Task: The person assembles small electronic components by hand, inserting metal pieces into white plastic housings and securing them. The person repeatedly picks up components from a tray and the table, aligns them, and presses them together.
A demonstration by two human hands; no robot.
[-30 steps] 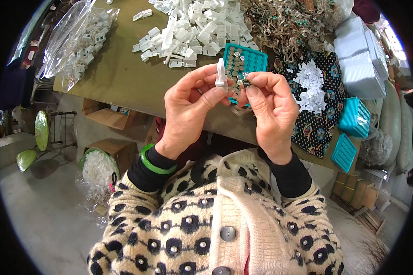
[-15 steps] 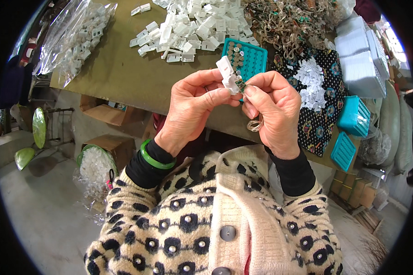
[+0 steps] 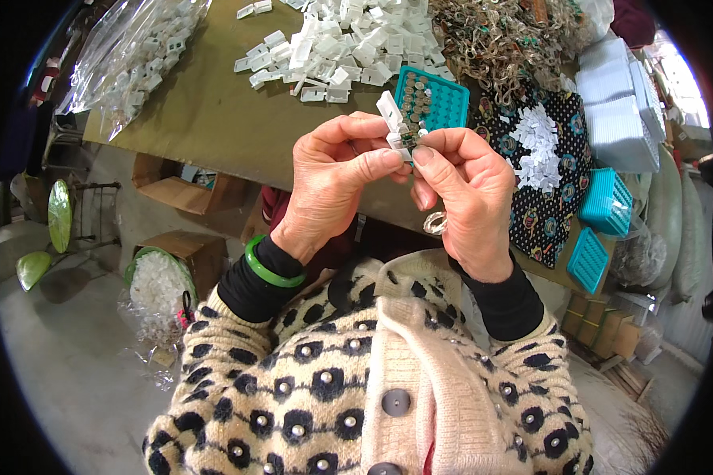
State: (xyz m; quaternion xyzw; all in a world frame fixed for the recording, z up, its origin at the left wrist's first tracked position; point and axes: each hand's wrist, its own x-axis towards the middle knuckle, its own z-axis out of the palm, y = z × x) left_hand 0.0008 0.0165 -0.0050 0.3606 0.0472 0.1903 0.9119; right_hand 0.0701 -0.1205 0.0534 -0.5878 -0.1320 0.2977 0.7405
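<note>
Gripping a white case (image 3: pixel 389 113) in our left hand (image 3: pixel 333 165) and a small board (image 3: pixel 407 138) against it in our right hand (image 3: pixel 475 190), near the teal tray (image 3: pixel 449 101), we might jerk the board loose if the dangling wire coil (image 3: pixel 435 223) snags

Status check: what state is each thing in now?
Case, lid open
Board, held at case
Left hand, closed on case
Right hand, pinching board
Cord, coiled
Tray, part-filled with discs
White heap, loose
White strips, piled
Cloth, spread
Bag, holding white pieces
Upper carton, open
</note>
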